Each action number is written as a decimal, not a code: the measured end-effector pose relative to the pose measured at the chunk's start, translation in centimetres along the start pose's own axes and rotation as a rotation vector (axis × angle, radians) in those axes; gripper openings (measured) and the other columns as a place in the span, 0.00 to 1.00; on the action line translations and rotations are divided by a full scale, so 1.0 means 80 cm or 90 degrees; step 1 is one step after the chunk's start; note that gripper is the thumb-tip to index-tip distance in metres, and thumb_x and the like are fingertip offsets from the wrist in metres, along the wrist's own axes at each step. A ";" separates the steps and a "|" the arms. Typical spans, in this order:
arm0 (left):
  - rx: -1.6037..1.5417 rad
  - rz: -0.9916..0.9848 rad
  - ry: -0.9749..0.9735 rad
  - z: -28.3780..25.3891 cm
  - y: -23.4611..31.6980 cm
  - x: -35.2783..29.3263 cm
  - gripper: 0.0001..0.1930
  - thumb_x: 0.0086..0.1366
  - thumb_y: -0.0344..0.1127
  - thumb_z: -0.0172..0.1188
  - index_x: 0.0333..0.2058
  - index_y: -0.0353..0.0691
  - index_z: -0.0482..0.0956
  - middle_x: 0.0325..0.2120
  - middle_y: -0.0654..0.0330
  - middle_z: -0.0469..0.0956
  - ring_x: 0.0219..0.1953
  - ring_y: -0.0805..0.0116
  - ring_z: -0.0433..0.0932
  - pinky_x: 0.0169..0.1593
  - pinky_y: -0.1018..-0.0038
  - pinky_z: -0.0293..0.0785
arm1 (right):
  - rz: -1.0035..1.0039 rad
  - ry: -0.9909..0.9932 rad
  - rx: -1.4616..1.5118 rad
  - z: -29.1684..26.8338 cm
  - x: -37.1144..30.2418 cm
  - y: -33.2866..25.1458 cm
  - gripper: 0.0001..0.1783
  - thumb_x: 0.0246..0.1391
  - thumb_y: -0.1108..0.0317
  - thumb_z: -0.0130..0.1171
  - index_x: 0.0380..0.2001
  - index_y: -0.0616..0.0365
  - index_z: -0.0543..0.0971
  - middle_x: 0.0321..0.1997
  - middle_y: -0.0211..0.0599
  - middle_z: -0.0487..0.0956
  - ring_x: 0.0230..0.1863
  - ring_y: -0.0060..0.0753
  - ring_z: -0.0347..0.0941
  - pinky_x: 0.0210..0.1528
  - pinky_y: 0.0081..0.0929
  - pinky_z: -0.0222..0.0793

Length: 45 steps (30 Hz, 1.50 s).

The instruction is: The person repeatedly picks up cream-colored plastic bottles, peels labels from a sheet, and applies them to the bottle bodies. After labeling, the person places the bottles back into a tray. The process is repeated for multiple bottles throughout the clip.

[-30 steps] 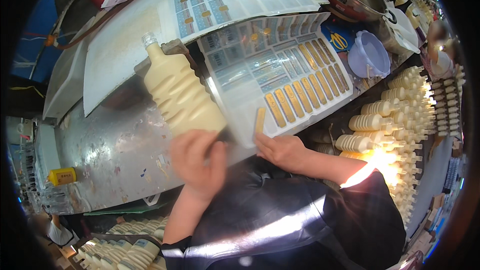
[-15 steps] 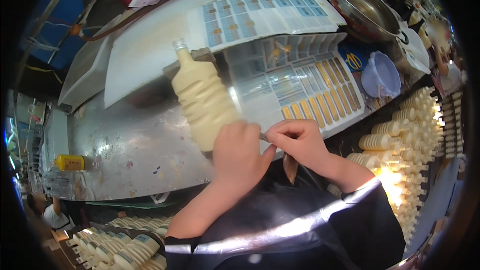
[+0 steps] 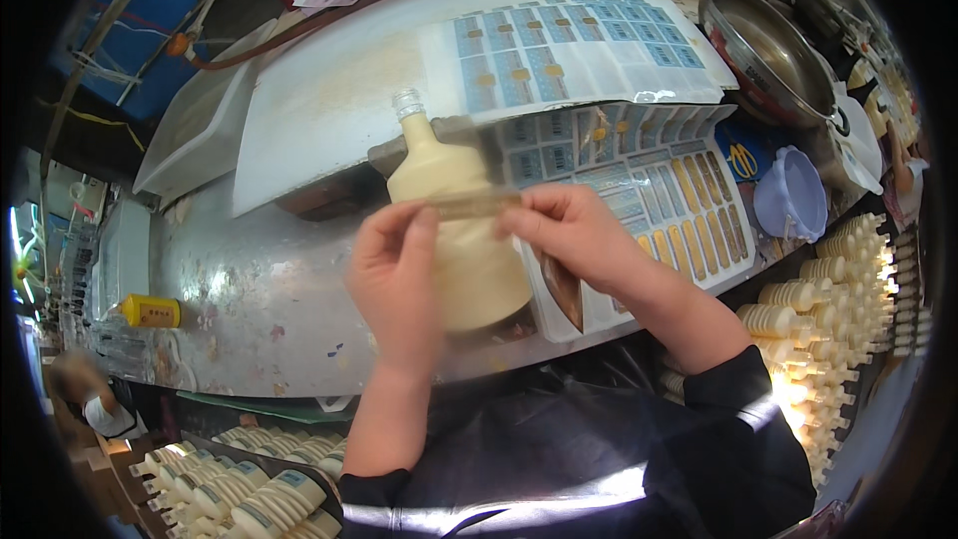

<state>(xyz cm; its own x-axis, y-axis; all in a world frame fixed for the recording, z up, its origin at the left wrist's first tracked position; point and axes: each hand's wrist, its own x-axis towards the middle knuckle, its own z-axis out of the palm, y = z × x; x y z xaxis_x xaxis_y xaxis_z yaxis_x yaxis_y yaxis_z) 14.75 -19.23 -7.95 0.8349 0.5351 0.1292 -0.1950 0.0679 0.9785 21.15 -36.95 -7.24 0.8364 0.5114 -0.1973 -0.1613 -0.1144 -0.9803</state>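
My left hand (image 3: 395, 255) and my right hand (image 3: 579, 230) pinch the two ends of a thin, brownish, half-clear strip (image 3: 467, 206). It is stretched level across the upper body of a cream bottle (image 3: 479, 284). I cannot tell whether the strip touches it. The bottle lies on the table, its clear glass neck (image 3: 407, 105) facing away from me and resting by a dark block. A brown, pointed, flat tool (image 3: 564, 297) hangs below my right hand, apparently tucked in its fingers. To the right lies a sheet of gold and silver label strips (image 3: 689, 210).
Blue printed sheets (image 3: 529, 55) lie on the white board behind. At right are a lilac bucket (image 3: 790, 195), yellow-handled scissors (image 3: 741, 160) and a large metal pan (image 3: 768, 50). A yellow container (image 3: 152, 311) stands left. Many cream bottles fill both lower sides (image 3: 259, 499).
Both hands have risen and moved apart, from close together at the bottle's lower right to either side of its body. The strip now shows drawn out between them. The view has shifted somewhat.
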 end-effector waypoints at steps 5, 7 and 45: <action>-0.029 -0.046 0.044 -0.014 -0.030 0.031 0.08 0.69 0.30 0.66 0.43 0.32 0.82 0.37 0.61 0.83 0.39 0.78 0.79 0.45 0.79 0.76 | -0.016 0.043 -0.001 0.006 0.042 -0.013 0.11 0.63 0.62 0.63 0.35 0.61 0.84 0.20 0.20 0.75 0.21 0.08 0.69 0.22 0.13 0.62; -0.030 -0.039 0.050 -0.013 -0.034 0.035 0.07 0.69 0.31 0.66 0.40 0.33 0.81 0.36 0.61 0.83 0.37 0.78 0.78 0.43 0.79 0.75 | -0.107 0.092 -0.028 0.009 0.060 0.012 0.09 0.62 0.65 0.65 0.34 0.61 0.83 0.23 0.21 0.77 0.25 0.08 0.71 0.28 0.13 0.65; -0.018 -0.109 0.082 -0.014 -0.054 0.043 0.04 0.68 0.26 0.63 0.38 0.37 0.76 0.35 0.65 0.78 0.36 0.79 0.74 0.43 0.79 0.73 | -0.014 0.056 0.254 0.005 0.100 0.058 0.11 0.63 0.66 0.62 0.44 0.59 0.75 0.36 0.27 0.78 0.39 0.16 0.73 0.42 0.19 0.69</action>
<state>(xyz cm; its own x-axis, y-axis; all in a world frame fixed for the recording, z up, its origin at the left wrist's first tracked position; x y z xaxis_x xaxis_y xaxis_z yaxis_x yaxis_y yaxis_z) 17.84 -16.73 -11.93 0.7847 0.6167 -0.0619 -0.0718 0.1896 0.9792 26.86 -33.04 -13.33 0.8808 0.4335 -0.1905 -0.3182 0.2437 -0.9162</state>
